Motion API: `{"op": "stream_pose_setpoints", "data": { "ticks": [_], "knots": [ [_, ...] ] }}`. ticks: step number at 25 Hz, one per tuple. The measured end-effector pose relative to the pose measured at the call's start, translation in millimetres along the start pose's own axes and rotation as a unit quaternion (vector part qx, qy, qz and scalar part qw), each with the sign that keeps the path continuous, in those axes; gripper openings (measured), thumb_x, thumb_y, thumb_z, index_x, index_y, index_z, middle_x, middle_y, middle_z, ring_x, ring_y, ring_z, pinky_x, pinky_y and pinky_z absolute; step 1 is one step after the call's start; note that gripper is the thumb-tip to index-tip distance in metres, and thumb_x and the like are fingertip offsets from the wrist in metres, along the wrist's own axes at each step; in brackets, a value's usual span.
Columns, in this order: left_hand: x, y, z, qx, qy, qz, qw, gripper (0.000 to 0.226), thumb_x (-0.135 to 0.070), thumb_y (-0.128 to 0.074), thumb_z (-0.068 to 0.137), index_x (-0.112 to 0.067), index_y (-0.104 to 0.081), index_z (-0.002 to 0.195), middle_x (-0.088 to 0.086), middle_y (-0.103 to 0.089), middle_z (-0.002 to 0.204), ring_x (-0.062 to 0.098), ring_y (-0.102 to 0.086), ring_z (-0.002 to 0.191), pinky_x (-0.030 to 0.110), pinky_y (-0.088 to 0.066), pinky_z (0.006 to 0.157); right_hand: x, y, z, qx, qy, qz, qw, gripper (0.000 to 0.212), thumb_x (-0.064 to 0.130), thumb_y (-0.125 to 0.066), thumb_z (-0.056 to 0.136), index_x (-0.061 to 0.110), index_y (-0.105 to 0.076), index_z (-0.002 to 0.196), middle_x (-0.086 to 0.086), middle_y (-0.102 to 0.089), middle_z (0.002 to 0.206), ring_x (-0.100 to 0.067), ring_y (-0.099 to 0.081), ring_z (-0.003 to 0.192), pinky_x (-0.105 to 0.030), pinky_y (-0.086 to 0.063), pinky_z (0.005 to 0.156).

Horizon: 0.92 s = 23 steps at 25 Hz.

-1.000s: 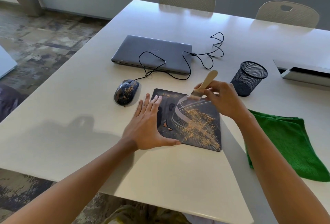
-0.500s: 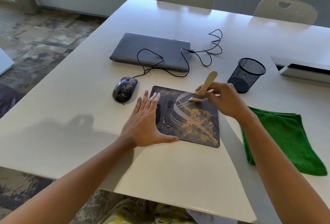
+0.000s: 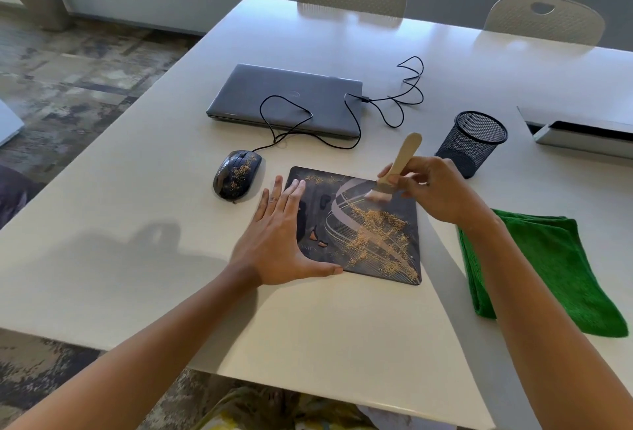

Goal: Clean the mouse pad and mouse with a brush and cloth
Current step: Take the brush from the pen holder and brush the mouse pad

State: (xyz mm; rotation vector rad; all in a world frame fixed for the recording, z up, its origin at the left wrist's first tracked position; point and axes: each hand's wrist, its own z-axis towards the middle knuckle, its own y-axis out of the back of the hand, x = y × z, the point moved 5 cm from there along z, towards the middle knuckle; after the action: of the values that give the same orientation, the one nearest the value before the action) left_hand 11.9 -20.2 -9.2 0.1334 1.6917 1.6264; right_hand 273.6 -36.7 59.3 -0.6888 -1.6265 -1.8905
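White tabletop point(image 3: 137, 210) under everything. Closed grey laptop point(image 3: 284, 97) at the far side; folded green cloth point(image 3: 548, 268) on the right. Dark mouse pad point(image 3: 363, 234), strewn with tan crumbs, centre. Left hand point(image 3: 277, 241) flat, fingers straight and close, pressing its left edge. Right hand point(image 3: 435, 190) curled round a wooden-handled brush point(image 3: 394, 173), bristles seemingly touching the pad. Crumb-dusted black mouse point(image 3: 236, 174) just left.

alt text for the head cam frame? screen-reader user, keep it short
A person's right hand holds a wooden brush with its bristles on a dark mouse pad strewn with tan crumbs, while the left hand lies flat on the pad's left edge. A crumb-dusted mouse sits left, a folded green cloth right.
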Motion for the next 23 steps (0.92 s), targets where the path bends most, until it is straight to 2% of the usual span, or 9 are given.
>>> {"op": "stream_pose_setpoints", "data": {
  "ticks": [3, 6, 10, 14, 16, 18, 21, 23],
  "knots": [
    [-0.3, 0.4, -0.5, -0.001, 0.004, 0.006, 1.000, 0.149, -0.104, -0.053, 0.050, -0.019, 0.000, 0.160, -0.005, 0.004, 0.170, 0.010, 0.026, 0.151, 0.044, 0.000, 0.127, -1.6, 1.2, -0.8, -0.029, -0.010, 0.001, 1.000, 0.021, 0.016, -0.068, 0.094, 0.035, -0.075, 0.099, 0.024, -0.073, 0.095, -0.009, -0.072, 0.086, -0.040, -0.059, 0.087],
    [-0.4, 0.3, -0.2, 0.002, 0.005, 0.006, 1.000, 0.149, -0.104, -0.052, 0.050, -0.019, 0.001, 0.160, -0.005, 0.005, 0.170, 0.010, 0.027, 0.151, 0.045, 0.000, 0.127, -4.9, -4.9, -1.2, 0.017, -0.024, -0.008, 1.000, 0.015, 0.023, -0.069, 0.093, 0.036, -0.076, 0.098, 0.018, -0.075, 0.094, -0.023, -0.072, 0.082, -0.047, -0.059, 0.084],
    [0.1, -0.5, 0.6, 0.006, 0.007, 0.004, 1.000, 0.150, -0.105, -0.051, 0.050, -0.019, 0.002, 0.160, -0.005, 0.006, 0.170, 0.010, 0.027, 0.151, 0.045, 0.000, 0.127, 1.2, 1.5, 3.1, -0.028, -0.015, 0.000, 1.000, 0.019, 0.019, -0.069, 0.094, 0.037, -0.074, 0.099, 0.025, -0.073, 0.093, -0.011, -0.072, 0.083, -0.041, -0.060, 0.086],
    [0.2, -0.2, 1.1, 0.006, 0.006, 0.000, 1.000, 0.149, -0.105, -0.051, 0.050, -0.020, 0.003, 0.160, -0.005, 0.007, 0.169, 0.011, 0.027, 0.151, 0.045, 0.000, 0.127, -0.2, -7.0, 1.4, 0.020, -0.025, 0.011, 0.999, 0.018, 0.022, -0.069, 0.093, 0.038, -0.074, 0.098, 0.021, -0.075, 0.092, -0.016, -0.074, 0.082, -0.041, -0.061, 0.083],
    [0.0, -0.4, 1.2, 0.008, 0.004, -0.002, 1.000, 0.148, -0.104, -0.051, 0.051, -0.020, 0.003, 0.160, -0.005, 0.007, 0.169, 0.010, 0.027, 0.151, 0.044, 0.002, 0.127, 4.4, -2.5, 3.1, -0.011, -0.013, 0.022, 1.000, 0.021, 0.021, -0.069, 0.093, 0.041, -0.073, 0.096, 0.028, -0.073, 0.090, -0.008, -0.073, 0.084, -0.035, -0.060, 0.084],
    [-0.3, 0.0, 0.8, 0.007, 0.003, -0.002, 1.000, 0.148, -0.104, -0.051, 0.051, -0.020, 0.003, 0.160, -0.005, 0.007, 0.170, 0.010, 0.027, 0.150, 0.043, 0.003, 0.126, 5.1, -1.4, 6.4, -0.023, -0.014, 0.008, 1.000, 0.020, 0.020, -0.069, 0.093, 0.039, -0.073, 0.098, 0.028, -0.073, 0.091, -0.009, -0.073, 0.083, -0.035, -0.060, 0.084],
    [-0.2, 0.8, 0.9, 0.000, 0.001, 0.000, 1.000, 0.149, -0.104, -0.051, 0.051, -0.018, 0.003, 0.160, -0.004, 0.006, 0.170, 0.010, 0.026, 0.151, 0.042, 0.002, 0.127, 3.4, -9.5, 10.8, 0.040, -0.032, -0.003, 0.999, 0.016, 0.023, -0.070, 0.093, 0.037, -0.076, 0.097, 0.018, -0.075, 0.092, -0.017, -0.073, 0.080, -0.043, -0.060, 0.084],
    [-0.9, 1.1, 1.5, 0.000, -0.002, 0.001, 1.000, 0.149, -0.104, -0.051, 0.051, -0.018, 0.003, 0.160, -0.003, 0.006, 0.170, 0.011, 0.026, 0.151, 0.043, 0.002, 0.127, 8.4, -7.9, 15.7, 0.039, -0.023, 0.011, 0.999, 0.017, 0.025, -0.069, 0.093, 0.041, -0.075, 0.096, 0.019, -0.075, 0.094, -0.013, -0.073, 0.081, -0.041, -0.060, 0.084]
  ]
}}
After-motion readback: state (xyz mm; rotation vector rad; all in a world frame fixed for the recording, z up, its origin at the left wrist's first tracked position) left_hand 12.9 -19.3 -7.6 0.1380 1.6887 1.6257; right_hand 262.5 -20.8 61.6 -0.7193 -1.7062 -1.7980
